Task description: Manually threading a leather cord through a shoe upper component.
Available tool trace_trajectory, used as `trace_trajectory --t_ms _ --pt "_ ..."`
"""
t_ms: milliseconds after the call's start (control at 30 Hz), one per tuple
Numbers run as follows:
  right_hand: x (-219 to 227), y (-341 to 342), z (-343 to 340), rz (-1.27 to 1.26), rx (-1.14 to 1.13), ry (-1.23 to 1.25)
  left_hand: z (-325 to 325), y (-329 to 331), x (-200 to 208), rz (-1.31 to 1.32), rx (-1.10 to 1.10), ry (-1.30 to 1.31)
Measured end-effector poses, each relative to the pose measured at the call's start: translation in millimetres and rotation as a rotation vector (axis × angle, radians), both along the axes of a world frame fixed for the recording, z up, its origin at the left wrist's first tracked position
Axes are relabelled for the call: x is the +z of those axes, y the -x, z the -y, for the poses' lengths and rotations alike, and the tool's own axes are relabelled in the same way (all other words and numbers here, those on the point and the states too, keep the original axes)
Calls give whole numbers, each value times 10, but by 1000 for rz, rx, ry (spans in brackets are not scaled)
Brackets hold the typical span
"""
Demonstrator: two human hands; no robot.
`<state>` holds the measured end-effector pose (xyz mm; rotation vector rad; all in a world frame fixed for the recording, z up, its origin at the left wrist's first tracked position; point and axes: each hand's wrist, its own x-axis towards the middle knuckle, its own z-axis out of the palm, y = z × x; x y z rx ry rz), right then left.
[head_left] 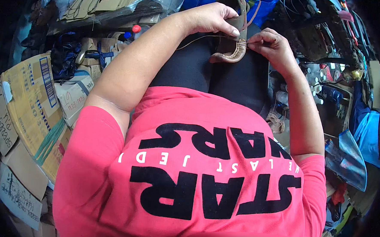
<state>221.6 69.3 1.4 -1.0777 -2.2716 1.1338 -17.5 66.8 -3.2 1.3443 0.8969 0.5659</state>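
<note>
Clutter crowds the surroundings. At 9 o'clock stands a yellow-and-brown carton (18, 81) beside a white box (80, 87); more cardboard (22, 193) lies at 8. Toward 11, flat brown cardboard sheets (119, 1) sit near 2 caps, 1 red (136, 28) and 1 blue (127, 35). Clear bottles (316, 88) gather at 2, blue sheeting (368, 132) at 3. Cool light reaches everything except the black rim.
</note>
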Motion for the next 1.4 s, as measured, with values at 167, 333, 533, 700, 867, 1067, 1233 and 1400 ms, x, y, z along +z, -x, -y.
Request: trace_trajectory --t_ms 167,333,533,700,867,1067,1233,1400 --pt "-53 10 25 -71 -9 -3 -41 49 43 -125 -40 5" --pt "-85 -6 11 -88 -44 -39 -51 88 16 -69 -66 -3" --pt "-98 14 7 -145 -72 49 -81 150 1 13 -97 15" --pt "-88 40 52 -150 -72 -16 -91 153 -48 130 -162 2" --pt "44 44 187 -3 -14 -248 -76 16 -53 16 -228 -50" --pt "43 23 305 -23 -45 -300 -102 -71 -70 -22 -129 -37" --pt "106 62 344 37 -35 -338 -167 -82 -98 -131 -155 -55" --pt "160 76 326 122 16 -371 -167 -93 -57 -194 -181 -39"
